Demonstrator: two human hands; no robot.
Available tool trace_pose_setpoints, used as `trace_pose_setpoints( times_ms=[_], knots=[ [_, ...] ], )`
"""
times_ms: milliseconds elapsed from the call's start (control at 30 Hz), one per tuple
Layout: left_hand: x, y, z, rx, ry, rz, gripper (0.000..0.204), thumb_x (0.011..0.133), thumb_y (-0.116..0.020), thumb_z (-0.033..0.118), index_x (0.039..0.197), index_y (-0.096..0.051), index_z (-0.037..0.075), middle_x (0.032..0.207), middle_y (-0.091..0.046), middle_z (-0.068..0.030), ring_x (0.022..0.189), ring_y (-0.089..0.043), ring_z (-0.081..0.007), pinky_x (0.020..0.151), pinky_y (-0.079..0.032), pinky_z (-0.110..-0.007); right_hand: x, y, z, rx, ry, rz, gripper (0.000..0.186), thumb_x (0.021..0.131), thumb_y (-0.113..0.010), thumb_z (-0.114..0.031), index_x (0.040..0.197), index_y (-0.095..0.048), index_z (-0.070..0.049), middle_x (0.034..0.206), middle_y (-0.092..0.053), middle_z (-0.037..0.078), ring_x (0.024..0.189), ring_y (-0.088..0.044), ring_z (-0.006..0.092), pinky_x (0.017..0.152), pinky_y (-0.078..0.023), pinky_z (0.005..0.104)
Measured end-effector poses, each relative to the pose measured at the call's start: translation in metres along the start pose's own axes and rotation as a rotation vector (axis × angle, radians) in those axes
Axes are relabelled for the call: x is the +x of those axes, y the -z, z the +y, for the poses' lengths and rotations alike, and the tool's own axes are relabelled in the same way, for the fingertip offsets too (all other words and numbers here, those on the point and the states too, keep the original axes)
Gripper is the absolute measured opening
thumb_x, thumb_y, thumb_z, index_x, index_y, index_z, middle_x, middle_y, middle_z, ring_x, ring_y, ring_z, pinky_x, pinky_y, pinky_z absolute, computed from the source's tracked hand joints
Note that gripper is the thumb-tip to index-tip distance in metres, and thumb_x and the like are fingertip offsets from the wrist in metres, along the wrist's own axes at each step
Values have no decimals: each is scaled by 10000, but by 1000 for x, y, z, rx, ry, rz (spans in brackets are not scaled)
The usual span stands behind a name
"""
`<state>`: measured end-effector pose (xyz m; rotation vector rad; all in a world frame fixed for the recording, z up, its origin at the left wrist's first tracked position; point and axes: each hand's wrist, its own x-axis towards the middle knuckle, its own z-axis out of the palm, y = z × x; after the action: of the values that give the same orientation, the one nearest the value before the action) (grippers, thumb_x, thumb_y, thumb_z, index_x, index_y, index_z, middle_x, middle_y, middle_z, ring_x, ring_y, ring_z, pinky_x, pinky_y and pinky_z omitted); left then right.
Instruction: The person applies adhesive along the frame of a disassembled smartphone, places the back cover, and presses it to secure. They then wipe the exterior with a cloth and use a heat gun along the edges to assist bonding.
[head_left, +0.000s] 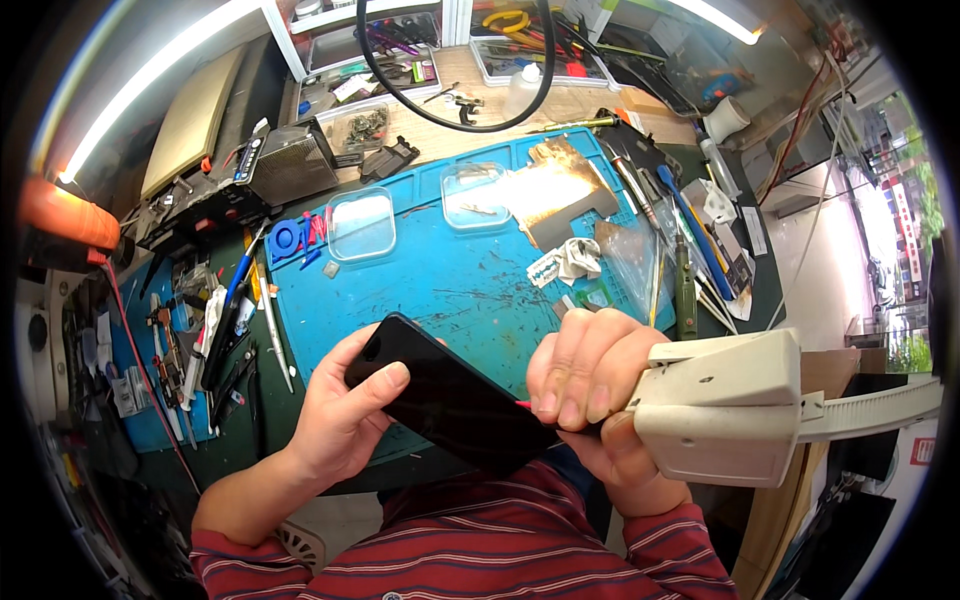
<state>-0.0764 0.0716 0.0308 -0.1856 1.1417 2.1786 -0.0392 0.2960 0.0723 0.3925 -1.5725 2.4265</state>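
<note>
My left hand [345, 420] grips a black phone [450, 405] by its upper end, thumb across its dark, glossy face. The phone is held tilted above the near edge of the blue work mat [430, 285]. At the phone's lower right end, my right hand [590, 380] is closed in a pinch. A thin red piece [524, 405] sticks out from its fingertips against the phone's edge; the rest of it is hidden in the fingers. A beige plastic housing [715, 405] on a ribbed arm stands in front of my right wrist and covers part of the hand.
Two clear plastic trays [361, 224] [476, 195] lie on the mat. Nearby are a metal sheet [565, 185], a razor blade [544, 268] and crumpled tissue [580, 259]. Tweezers and pens crowd both sides. A black cable [375, 65] loops overhead; an orange-handled tool [70, 215] hangs at left.
</note>
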Motion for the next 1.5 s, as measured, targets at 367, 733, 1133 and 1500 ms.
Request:
trace_pose_setpoints(
  times_ms=[367, 733, 1133, 1500],
  knots=[
    [1, 0, -1, -24, -30, -26, 434, 945, -634, 60, 1346, -486, -12, 1251, -616, -166, 1136, -627, -252, 974, -531, -423, -5, 5, 5, 71, 10, 22, 322, 874, -760, -365, 811, -538, -141, 784, -530, 2, 730, -546, 137, 635, -479, 283],
    [2, -1, -1, -1, -48, -33, 422, 947, -634, 78, 1327, -489, -31, 1257, -612, -181, 1142, -624, -267, 980, -527, -428, -8, 1, 1, 65, -13, 89, 330, 873, -761, -375, 804, -538, -142, 777, -518, 0, 723, -543, 134, 631, -478, 281],
    [2, -1, -2, 13, -63, -18, 418, 944, -635, 81, 1322, -495, -27, 1251, -615, -181, 1129, -629, -260, 972, -530, -423, -13, 11, 1, 71, 7, 45, 325, 879, -756, -356, 798, -530, -137, 779, -521, 1, 717, -538, 130, 628, -482, 278],
    [1, -3, -2, 34, -69, -19, 412, 949, -627, 80, 1322, -492, -30, 1243, -618, -179, 1121, -634, -261, 966, -535, -417, -18, 11, 1, 73, 20, 64, 277, 891, -726, -310, 818, -526, -134, 789, -521, 8, 742, -527, 138, 643, -478, 285]
  ],
)
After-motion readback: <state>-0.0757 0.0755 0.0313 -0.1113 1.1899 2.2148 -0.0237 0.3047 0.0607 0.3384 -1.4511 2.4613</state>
